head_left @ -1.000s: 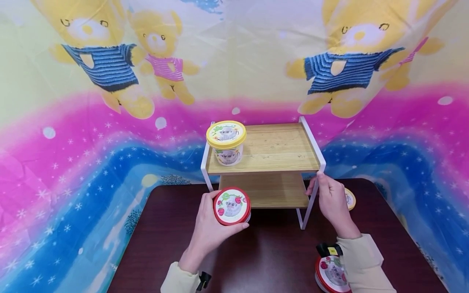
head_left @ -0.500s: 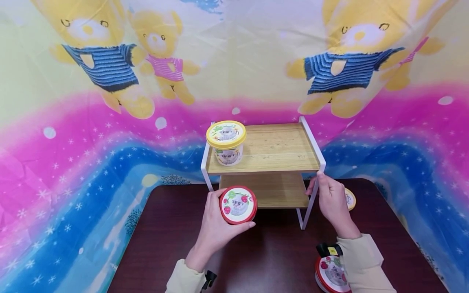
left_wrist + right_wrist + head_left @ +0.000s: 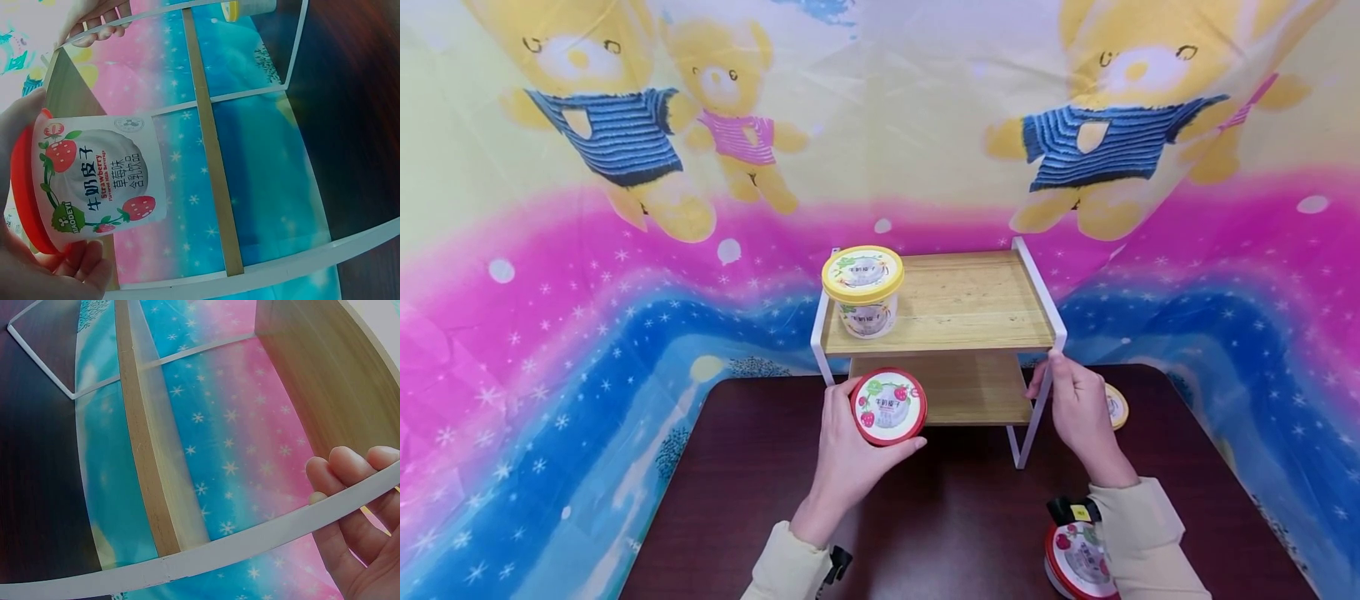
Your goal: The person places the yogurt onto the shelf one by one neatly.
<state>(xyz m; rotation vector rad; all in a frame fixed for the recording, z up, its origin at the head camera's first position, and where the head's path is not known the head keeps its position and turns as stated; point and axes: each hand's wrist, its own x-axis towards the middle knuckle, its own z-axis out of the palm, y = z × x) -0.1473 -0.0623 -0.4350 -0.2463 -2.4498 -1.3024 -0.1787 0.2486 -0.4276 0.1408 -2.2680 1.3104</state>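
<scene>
My left hand (image 3: pixel 847 462) grips a paper tub of strawberry milk drink (image 3: pixel 100 175) by its red lid (image 3: pixel 889 407), thumb on one side and fingers on the other. The tub is in front of the two-tier shelf (image 3: pixel 977 312), overlapping its lower board in the head view. In the left wrist view, strawberries and print show on its white wall. My right hand (image 3: pixel 1084 412) holds the shelf's white metal frame (image 3: pixel 275 528) at the front right upright, fingers curled around the bar. A yellow-lidded tub (image 3: pixel 862 275) stands on the upper board's left end.
Another red-lidded tub (image 3: pixel 1078 560) stands at the table's front right, partly under the right sleeve. Behind the right hand, a yellow-lidded container (image 3: pixel 1117 407) shows in part. The dark table (image 3: pixel 737 467) backs onto a printed bear cloth (image 3: pixel 925 150).
My left hand has carried the red-lidded tub a little to the right, then slightly forward toward the shelf. My right hand stays on the frame.
</scene>
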